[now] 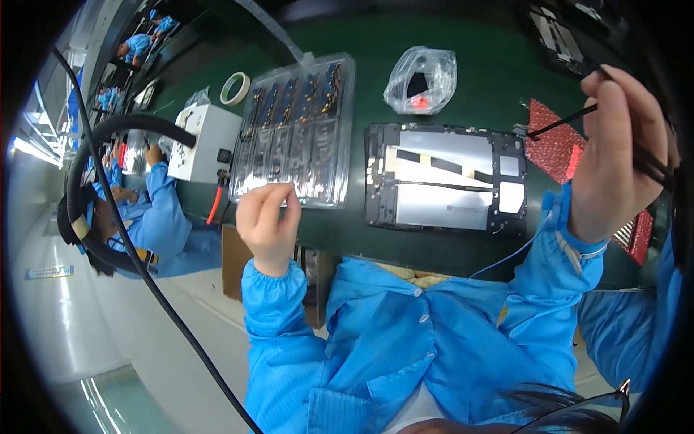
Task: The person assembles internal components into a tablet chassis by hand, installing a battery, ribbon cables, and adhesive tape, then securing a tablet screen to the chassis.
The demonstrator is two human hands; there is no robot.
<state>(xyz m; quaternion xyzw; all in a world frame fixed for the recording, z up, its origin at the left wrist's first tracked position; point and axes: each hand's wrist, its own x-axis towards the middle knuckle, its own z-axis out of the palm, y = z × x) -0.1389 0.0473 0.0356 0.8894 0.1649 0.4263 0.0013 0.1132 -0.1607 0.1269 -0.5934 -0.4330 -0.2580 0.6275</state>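
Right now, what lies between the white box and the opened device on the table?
A clear plastic tray holding small dark parts, then a narrow strip of green table beside the opened device; the head view shows this.

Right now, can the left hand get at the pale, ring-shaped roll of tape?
Probably yes, but by lifting over: the clear plastic tray of small dark parts and the white box with a black hose crowd the direct way from the left hand to the roll of tape.
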